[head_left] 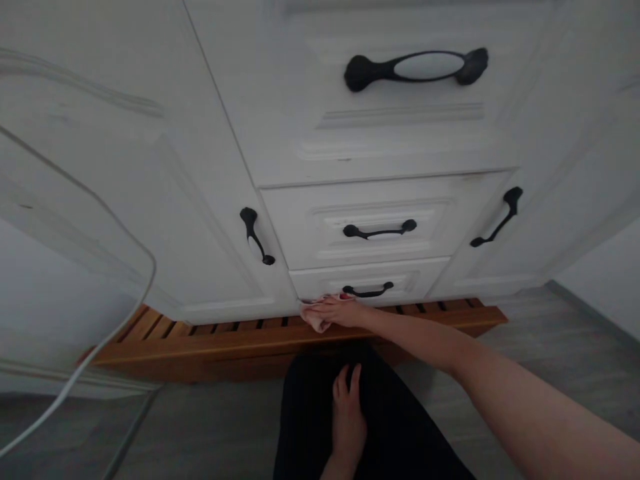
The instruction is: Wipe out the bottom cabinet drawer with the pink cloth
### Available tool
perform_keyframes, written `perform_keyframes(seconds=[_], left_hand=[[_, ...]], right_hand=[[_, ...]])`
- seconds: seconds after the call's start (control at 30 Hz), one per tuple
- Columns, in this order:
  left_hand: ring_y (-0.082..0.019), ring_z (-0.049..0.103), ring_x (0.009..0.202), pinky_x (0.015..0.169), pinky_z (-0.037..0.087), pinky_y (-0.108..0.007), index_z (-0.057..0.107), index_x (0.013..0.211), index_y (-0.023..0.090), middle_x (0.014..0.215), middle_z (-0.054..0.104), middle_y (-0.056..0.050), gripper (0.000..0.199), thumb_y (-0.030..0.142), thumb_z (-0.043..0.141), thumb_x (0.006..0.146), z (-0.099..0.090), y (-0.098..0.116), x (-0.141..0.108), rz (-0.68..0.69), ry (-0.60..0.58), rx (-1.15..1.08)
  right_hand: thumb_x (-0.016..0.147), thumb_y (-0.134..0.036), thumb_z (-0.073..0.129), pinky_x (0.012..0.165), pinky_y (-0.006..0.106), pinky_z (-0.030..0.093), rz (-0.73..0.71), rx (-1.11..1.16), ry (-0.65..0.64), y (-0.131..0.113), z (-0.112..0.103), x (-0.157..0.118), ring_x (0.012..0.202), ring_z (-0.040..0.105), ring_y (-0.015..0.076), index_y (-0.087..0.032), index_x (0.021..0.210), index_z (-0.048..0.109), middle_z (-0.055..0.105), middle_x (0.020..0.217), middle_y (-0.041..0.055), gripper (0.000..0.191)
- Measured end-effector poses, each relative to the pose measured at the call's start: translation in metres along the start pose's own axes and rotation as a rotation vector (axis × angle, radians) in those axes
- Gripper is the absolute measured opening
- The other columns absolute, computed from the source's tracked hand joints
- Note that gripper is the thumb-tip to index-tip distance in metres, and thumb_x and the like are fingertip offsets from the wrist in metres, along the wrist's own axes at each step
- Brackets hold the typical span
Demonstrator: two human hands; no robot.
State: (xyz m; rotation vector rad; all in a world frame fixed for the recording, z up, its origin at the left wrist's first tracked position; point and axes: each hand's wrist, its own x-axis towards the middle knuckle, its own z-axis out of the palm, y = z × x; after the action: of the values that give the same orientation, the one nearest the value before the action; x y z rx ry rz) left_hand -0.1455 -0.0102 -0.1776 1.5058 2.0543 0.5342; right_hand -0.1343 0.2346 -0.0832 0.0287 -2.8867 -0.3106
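My right hand point(343, 312) lies over a pinkish cloth point(316, 321), pressing it where the lowest drawer point(320, 280) meets the slatted wooden bench point(240, 343). Part of the cloth is hidden beneath the fingers. Just above that hand is the bottom drawer's black handle point(370, 291). My left hand point(347, 410) rests on my dark-trousered leg point(310, 407), its fingers slightly apart and holding nothing.
White drawers and doors with black handles fill the view; a middle drawer handle point(381, 231) and a left door handle point(256, 237) stick out. A white cable point(150, 267) hangs at the left. Grey floor point(210, 427) lies below.
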Motion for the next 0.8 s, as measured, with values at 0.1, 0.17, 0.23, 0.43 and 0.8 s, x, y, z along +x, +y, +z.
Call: perform_keyframes(seconds=[0.1, 0.17, 0.23, 0.43, 0.8], left_hand=[[-0.019, 0.032, 0.145, 0.124, 0.029, -0.040, 0.033, 0.151, 0.030, 0.155, 0.035, -0.007, 0.090, -0.012, 0.018, 0.073, -0.003, -0.001, -0.003, 0.006, 0.018, -0.002], [-0.019, 0.032, 0.144, 0.124, 0.028, -0.040, 0.034, 0.151, 0.030, 0.154, 0.036, -0.007, 0.089, -0.012, 0.018, 0.074, -0.006, 0.000, -0.004, 0.009, 0.018, -0.003], [-0.018, 0.033, 0.144, 0.124, 0.029, -0.038, 0.035, 0.151, 0.030, 0.154, 0.037, -0.006, 0.088, -0.012, 0.018, 0.075, -0.007, 0.002, -0.005, 0.015, 0.007, -0.002], [-0.018, 0.033, 0.145, 0.122, 0.031, -0.039, 0.035, 0.150, 0.031, 0.156, 0.038, -0.005, 0.089, -0.013, 0.018, 0.074, -0.005, 0.007, -0.003, 0.015, -0.016, 0.057], [-0.016, 0.029, 0.149, 0.125, 0.024, -0.035, 0.030, 0.152, 0.029, 0.160, 0.033, -0.005, 0.090, -0.011, 0.017, 0.073, -0.009, 0.005, -0.002, -0.067, -0.090, 0.067]], right_hand=[[0.093, -0.007, 0.050, 0.110, 0.026, 0.038, 0.000, 0.053, 0.021, 0.011, -0.008, -0.052, 0.140, 0.041, 0.0117, -0.023, 0.129, 0.063, 0.044, 0.152, 0.0018, 0.042], [0.090, -0.004, 0.049, 0.105, 0.024, 0.042, 0.029, 0.082, 0.044, 0.018, -0.022, -0.088, 0.138, 0.044, 0.0105, -0.022, 0.131, 0.062, 0.046, 0.151, 0.0037, 0.046], [0.087, 0.001, 0.047, 0.102, 0.023, 0.044, 0.107, 0.088, 0.037, 0.023, -0.037, -0.124, 0.133, 0.049, 0.0091, -0.025, 0.140, 0.055, 0.049, 0.149, 0.0026, 0.060], [0.087, -0.002, 0.051, 0.107, 0.028, 0.040, 0.314, -0.013, -0.019, 0.033, -0.060, -0.215, 0.132, 0.050, 0.0123, -0.032, 0.145, 0.050, 0.055, 0.143, 0.0018, 0.065], [0.088, -0.010, 0.048, 0.091, 0.038, 0.047, 0.661, -0.233, -0.086, 0.005, -0.067, -0.331, 0.131, 0.050, 0.0230, -0.028, 0.110, 0.071, 0.053, 0.145, 0.0008, 0.037]])
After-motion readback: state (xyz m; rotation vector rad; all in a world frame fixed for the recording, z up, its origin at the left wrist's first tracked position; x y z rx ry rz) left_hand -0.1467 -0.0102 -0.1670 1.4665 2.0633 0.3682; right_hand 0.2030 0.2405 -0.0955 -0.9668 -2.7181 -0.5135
